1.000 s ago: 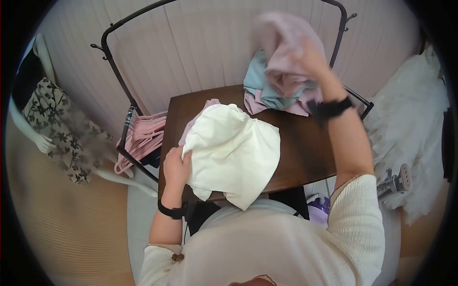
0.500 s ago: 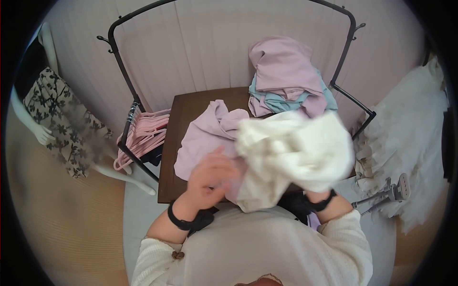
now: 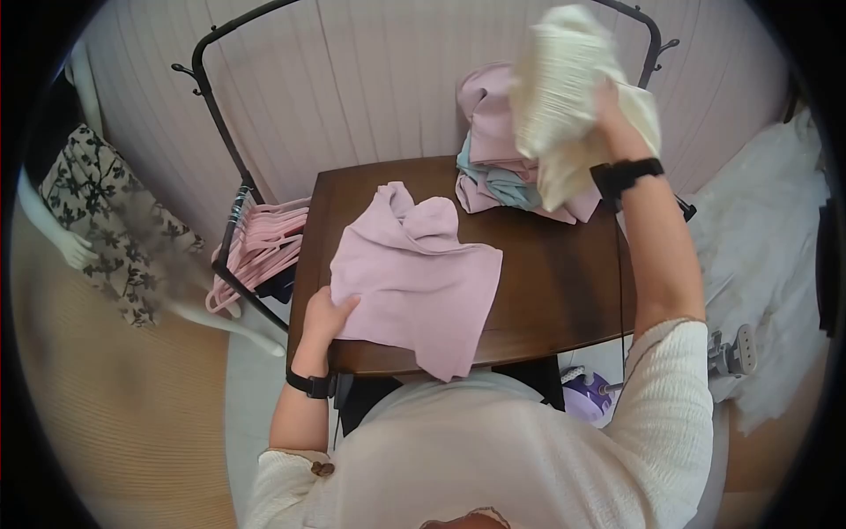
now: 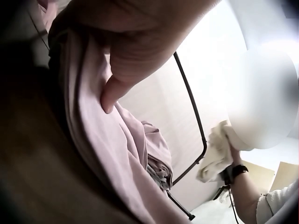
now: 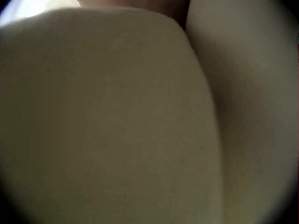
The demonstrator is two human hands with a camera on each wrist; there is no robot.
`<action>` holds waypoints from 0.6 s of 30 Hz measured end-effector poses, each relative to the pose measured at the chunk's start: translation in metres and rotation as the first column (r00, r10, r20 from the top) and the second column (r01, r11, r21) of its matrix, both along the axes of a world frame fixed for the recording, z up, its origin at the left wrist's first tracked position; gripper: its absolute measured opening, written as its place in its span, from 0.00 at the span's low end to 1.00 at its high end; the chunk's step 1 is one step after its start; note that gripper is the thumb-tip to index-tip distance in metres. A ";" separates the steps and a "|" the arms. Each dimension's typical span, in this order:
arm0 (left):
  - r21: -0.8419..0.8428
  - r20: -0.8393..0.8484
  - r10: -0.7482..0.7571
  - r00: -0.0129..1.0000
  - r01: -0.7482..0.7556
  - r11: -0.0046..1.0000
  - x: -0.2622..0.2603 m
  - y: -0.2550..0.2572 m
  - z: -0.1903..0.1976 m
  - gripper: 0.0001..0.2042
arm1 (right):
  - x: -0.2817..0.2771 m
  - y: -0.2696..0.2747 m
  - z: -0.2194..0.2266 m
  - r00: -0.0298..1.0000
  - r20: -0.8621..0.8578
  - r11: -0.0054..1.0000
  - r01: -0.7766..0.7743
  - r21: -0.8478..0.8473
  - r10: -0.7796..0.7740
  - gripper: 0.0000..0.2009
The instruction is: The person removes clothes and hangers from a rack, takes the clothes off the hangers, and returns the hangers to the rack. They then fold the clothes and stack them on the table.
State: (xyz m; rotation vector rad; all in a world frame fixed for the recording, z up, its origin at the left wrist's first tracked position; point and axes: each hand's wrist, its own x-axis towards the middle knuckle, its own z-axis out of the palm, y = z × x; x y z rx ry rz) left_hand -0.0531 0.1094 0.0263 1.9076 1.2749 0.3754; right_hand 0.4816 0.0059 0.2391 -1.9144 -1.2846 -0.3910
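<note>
A pink garment (image 3: 423,282) lies on the brown table. The left hand (image 3: 328,313) grips its left edge; in the left wrist view the thumb of the left hand (image 4: 140,51) presses on the folded pink cloth (image 4: 93,116). Raised over the back right of the table, the right hand (image 3: 612,110) holds a cream-white garment (image 3: 560,88), its fingers partly hidden by the cloth. Beside and partly behind that garment is a pile of pink and blue clothes (image 3: 498,181). Pale cloth (image 5: 107,116) fills most of the right wrist view.
A black rack frame (image 3: 220,132) surrounds the table (image 3: 564,282). Pink hangers (image 3: 264,242) hang at its left. A mannequin in a floral skirt (image 3: 106,229) stands far left, a white gown (image 3: 767,256) far right. A steamer head (image 3: 745,348) and a purple appliance (image 3: 586,397) are low at the right.
The right hand set a pink garment on the pile, then lifted the white garment off the table towards the back right. The pink garment beneath is uncovered, and the left hand grips its edge.
</note>
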 end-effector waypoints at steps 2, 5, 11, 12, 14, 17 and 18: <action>-0.080 0.175 0.006 0.984 0.008 0.997 -0.006 -0.003 -0.004 0.30 | -0.110 -0.017 0.005 0.883 0.385 0.683 0.456 -0.570 -0.269 0.24; -0.258 0.601 0.092 0.794 0.084 0.962 -0.002 -0.028 0.014 0.25 | -0.149 -0.009 -0.091 0.948 0.051 0.894 -0.277 -0.351 0.314 0.27; -0.205 0.962 0.081 0.261 0.494 0.845 0.030 -0.101 0.090 0.21 | -0.323 -0.081 -0.125 0.645 -0.376 0.614 -0.759 -0.216 0.666 0.37; -0.036 0.940 -0.182 0.288 0.614 0.788 0.029 -0.103 0.089 0.19 | -0.324 -0.080 -0.130 0.630 -0.440 0.678 -0.733 -0.063 0.640 0.34; 0.115 0.859 -0.436 0.268 0.729 0.675 0.027 -0.115 0.100 0.17 | -0.323 -0.087 -0.127 0.607 -0.498 0.731 -0.677 0.084 0.619 0.31; 0.058 0.835 -0.456 0.308 0.775 0.629 0.018 -0.132 0.125 0.12 | -0.299 -0.131 -0.107 0.533 -0.548 0.762 -0.503 0.408 0.644 0.22; 0.300 0.740 -0.638 0.213 0.745 0.596 0.017 -0.121 0.121 0.11 | -0.293 -0.147 -0.100 0.542 -0.545 0.768 -0.418 0.486 0.640 0.19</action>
